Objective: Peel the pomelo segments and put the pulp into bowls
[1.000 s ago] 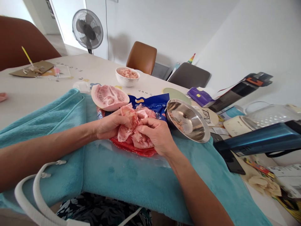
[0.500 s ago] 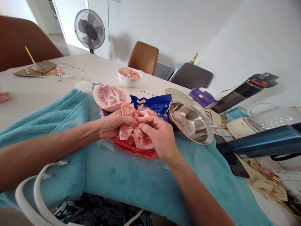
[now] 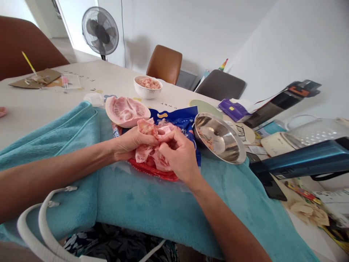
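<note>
Between my thumb and fingers, my left hand (image 3: 136, 141) grips a pink pomelo segment (image 3: 145, 127). My right hand (image 3: 180, 153) is closed in a pinch at the same segment's right side; its fingertips partly hide the flesh. Below both hands, torn pomelo membranes (image 3: 143, 153) lie on a plastic bag (image 3: 178, 116) with blue and red parts. A hollow half of pomelo rind (image 3: 127, 111) rests just beyond my left hand. To the right, a steel bowl (image 3: 231, 145) stands tilted with a few bits of pulp inside.
A white bowl (image 3: 147, 93) heaped with pink pulp stands farther back. A teal towel (image 3: 122, 203) covers the near table edge. On the right are a blue bottle (image 3: 305, 158), a phone (image 3: 272, 189), glasses (image 3: 240, 131) and a purple packet (image 3: 233, 110). White cords (image 3: 40, 225) hang at lower left.
The whole view has shifted slightly. Both hands stay on the pomelo segment, with the right fingers a little more curled against it.
</note>
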`<state>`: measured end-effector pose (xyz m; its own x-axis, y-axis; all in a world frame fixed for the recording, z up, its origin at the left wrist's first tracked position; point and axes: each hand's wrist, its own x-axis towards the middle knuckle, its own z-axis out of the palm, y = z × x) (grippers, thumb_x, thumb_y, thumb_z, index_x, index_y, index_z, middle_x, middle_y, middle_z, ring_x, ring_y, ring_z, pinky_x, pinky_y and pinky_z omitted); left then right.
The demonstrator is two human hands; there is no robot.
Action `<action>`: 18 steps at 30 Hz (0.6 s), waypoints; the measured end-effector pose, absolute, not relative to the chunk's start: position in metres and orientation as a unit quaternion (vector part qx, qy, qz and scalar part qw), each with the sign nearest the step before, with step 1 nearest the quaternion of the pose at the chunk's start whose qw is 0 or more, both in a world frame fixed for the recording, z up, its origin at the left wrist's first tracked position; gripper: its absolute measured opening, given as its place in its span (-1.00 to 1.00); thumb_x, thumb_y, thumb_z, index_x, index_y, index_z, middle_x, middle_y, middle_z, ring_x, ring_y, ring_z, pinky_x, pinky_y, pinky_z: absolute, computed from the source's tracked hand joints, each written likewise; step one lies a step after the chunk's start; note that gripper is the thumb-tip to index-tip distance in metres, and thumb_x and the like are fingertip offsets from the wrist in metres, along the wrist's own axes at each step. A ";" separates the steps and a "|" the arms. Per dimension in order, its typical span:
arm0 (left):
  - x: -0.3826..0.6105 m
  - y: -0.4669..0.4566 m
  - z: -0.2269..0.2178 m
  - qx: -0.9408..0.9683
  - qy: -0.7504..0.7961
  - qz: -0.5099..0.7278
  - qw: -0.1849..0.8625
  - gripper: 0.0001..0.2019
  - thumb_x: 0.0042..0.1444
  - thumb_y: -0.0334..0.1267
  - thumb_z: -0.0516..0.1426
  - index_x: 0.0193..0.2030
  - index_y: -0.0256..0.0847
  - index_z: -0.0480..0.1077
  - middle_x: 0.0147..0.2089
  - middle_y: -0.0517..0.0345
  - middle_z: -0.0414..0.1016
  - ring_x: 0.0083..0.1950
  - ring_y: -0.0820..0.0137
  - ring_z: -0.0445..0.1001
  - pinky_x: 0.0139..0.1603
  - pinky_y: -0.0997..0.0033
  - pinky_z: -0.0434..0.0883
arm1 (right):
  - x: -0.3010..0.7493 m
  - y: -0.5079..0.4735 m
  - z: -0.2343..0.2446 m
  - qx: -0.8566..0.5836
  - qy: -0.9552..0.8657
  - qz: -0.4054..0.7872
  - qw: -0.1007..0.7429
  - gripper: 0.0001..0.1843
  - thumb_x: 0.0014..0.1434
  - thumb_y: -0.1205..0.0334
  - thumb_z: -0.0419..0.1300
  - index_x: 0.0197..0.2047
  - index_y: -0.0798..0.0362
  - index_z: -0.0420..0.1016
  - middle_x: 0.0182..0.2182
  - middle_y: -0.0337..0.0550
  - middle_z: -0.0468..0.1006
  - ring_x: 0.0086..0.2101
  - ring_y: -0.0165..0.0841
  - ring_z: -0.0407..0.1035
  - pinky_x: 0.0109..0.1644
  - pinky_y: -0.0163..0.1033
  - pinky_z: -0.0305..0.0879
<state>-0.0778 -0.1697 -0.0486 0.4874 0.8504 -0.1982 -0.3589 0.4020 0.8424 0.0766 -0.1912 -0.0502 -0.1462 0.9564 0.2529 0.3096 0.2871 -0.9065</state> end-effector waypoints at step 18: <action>-0.080 -0.170 -0.054 0.374 0.346 0.410 0.756 -0.63 -0.16 -0.50 0.31 -0.13 -0.29 0.46 -0.34 0.14 0.58 -0.31 0.40 0.55 -0.14 0.38 0.47 | 0.086 -0.187 -0.049 -0.466 -0.597 0.482 0.441 -0.81 0.02 0.11 0.35 -0.41 0.04 0.52 -0.62 -0.36 0.41 -0.62 -0.54 0.19 -0.54 -0.36 0.14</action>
<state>-0.0795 -0.1704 -0.0539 0.4235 0.8795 -0.2172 -0.3611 0.3838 0.8499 0.0856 -0.1866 -0.0489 -0.1765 0.9813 0.0769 0.1324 0.1011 -0.9860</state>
